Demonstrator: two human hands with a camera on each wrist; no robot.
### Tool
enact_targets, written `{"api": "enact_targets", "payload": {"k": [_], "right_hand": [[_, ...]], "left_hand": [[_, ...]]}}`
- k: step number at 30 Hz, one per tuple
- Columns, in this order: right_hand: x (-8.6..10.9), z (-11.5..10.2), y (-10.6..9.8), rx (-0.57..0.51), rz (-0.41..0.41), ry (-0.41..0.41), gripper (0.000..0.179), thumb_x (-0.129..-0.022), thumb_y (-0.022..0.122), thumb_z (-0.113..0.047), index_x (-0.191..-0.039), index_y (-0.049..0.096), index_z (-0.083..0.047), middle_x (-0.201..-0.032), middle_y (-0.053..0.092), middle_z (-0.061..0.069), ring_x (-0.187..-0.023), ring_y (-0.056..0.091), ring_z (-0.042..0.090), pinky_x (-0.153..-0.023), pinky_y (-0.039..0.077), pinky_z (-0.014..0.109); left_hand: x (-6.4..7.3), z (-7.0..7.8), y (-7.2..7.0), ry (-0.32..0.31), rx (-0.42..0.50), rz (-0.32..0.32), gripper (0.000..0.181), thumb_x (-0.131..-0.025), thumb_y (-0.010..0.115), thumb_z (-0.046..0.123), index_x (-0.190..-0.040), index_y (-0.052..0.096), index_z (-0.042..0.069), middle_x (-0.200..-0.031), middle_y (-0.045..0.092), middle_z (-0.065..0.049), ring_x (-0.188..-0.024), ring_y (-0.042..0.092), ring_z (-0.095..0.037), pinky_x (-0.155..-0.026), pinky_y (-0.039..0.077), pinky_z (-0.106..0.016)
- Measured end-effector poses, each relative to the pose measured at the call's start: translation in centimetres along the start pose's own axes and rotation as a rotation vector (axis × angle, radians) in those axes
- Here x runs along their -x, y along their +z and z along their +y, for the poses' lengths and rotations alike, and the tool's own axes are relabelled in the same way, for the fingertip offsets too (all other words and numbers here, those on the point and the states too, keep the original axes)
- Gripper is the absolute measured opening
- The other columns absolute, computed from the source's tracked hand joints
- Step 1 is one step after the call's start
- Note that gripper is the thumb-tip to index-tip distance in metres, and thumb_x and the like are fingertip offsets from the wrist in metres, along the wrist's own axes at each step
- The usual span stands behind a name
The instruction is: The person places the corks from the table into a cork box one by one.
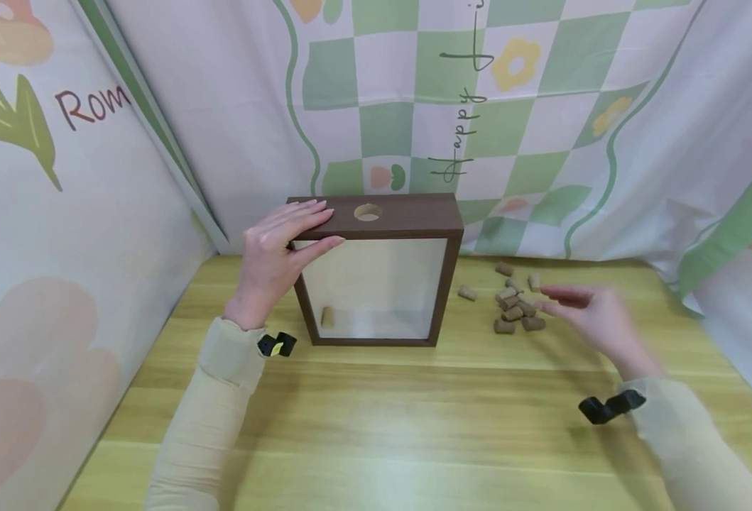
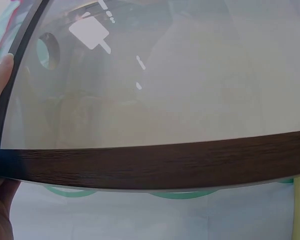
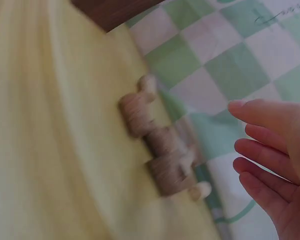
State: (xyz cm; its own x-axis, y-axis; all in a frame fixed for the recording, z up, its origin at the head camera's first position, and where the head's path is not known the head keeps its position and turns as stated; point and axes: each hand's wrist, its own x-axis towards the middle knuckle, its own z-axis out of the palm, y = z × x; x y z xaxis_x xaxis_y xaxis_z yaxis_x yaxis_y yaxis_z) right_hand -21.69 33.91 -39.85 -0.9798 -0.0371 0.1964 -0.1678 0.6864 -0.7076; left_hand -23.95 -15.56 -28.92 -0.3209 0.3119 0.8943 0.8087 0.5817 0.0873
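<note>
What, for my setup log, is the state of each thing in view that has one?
Brown box: upright on the table
Top hole: uncovered
Front panel: see-through
Inner cylinder: inside the box, lower left
Loose cylinders: partly heaped, right of the box
Left hand: gripping the box's upper left corner
Right hand: empty, thumb and fingers apart, near the loose cylinders
Checked cloth: hanging, creased

A green-and-white checked cloth (image 1: 388, 128) hangs behind a glossy wooden table (image 1: 376, 411).

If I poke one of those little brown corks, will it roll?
Probably: the corks lying on their sides look round. The table looks smooth, so one might slide too. Where they're bunched, they'd likely block each other.
</note>
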Motion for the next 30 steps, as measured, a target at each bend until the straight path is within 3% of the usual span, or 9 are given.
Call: {"api": "enact_targets", "payload": {"k": [7, 15, 24, 30], "right_hand": [[0.8, 3.0, 0.9, 0.016, -0.038, -0.012, 0.046, -0.094, 0.077, -0.033, -0.125, 0.07, 0.0, -0.119, 0.07, 0.021, -0.088, 0.061, -0.01, -0.074, 0.049, 0.007], [1.3, 4.4, 1.6, -0.013, -0.072, 0.017, 0.048, -0.091, 0.08, -0.034, -0.126, 0.07, -0.002, -0.118, 0.071, 0.018, -0.091, 0.065, -0.004, -0.08, 0.046, 0.004], [1.3, 4.5, 2.3, 0.011, -0.065, 0.038, 0.047, -0.09, 0.081, -0.036, -0.125, 0.072, -0.006, -0.119, 0.072, 0.014, -0.1, 0.069, 0.019, -0.079, 0.047, 0.007], [1.2, 5.0, 2.8, 0.0, -0.059, 0.019, 0.041, -0.09, 0.082, -0.032, -0.12, 0.074, -0.007, -0.117, 0.073, 0.014, -0.095, 0.066, 0.006, -0.079, 0.047, 0.007]], "left_hand": [[0.0, 0.0, 0.2, 0.002, 0.007, 0.012, 0.041, -0.079, 0.09, 0.023, -0.114, 0.078, 0.003, -0.117, 0.073, -0.012, -0.11, 0.069, -0.026, -0.106, 0.049, -0.036], [0.0, -0.1, 0.2, -0.007, -0.001, 0.008, 0.042, -0.079, 0.09, 0.024, -0.114, 0.078, 0.004, -0.116, 0.073, -0.011, -0.11, 0.069, -0.026, -0.106, 0.048, -0.035], [-0.1, 0.0, 0.0, -0.008, -0.002, 0.006, 0.041, -0.08, 0.089, 0.024, -0.114, 0.078, 0.003, -0.117, 0.072, -0.012, -0.111, 0.069, -0.026, -0.106, 0.049, -0.036], [0.0, 0.1, 0.0, -0.009, -0.002, -0.001, 0.041, -0.081, 0.089, 0.025, -0.115, 0.078, 0.004, -0.117, 0.072, -0.011, -0.111, 0.069, -0.027, -0.107, 0.048, -0.036]]}}
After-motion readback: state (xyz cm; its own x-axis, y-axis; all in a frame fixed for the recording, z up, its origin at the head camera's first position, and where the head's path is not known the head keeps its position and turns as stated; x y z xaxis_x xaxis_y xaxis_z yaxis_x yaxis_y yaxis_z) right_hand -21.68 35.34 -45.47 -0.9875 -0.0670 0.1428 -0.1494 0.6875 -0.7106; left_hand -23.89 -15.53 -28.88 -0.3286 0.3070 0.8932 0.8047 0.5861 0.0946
